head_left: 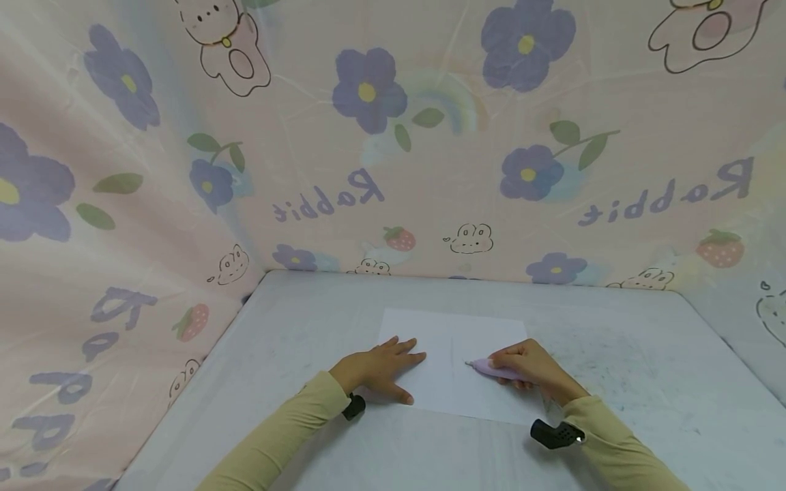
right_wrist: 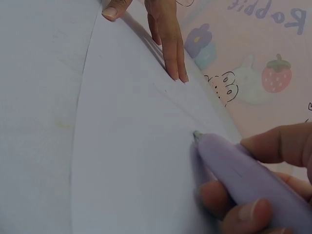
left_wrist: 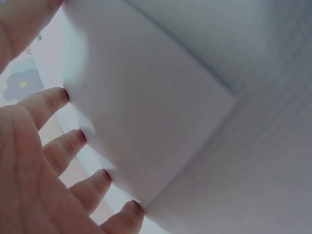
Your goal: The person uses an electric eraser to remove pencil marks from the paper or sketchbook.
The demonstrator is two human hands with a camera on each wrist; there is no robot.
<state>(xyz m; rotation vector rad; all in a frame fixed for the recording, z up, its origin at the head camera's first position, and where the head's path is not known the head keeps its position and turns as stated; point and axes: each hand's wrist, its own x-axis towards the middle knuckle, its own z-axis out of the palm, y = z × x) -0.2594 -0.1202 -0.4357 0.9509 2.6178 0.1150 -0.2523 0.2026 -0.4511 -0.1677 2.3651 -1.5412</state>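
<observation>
A white sheet of paper lies on the table, with a faint grey line down its middle. My left hand rests on the paper's left part, fingers spread; in the left wrist view its fingertips press on the sheet. In my right hand I grip a thick lilac pen-shaped tool, thumb and fingers curled round its body. Its small narrow tip points left, close over the paper just right of the line. The tool's rear end is hidden by the hand.
The pale table extends round the sheet, with greyish smudges on its right side. A printed curtain with flowers and rabbits rises behind and along the left. Dark wrist devices sit at both wrists.
</observation>
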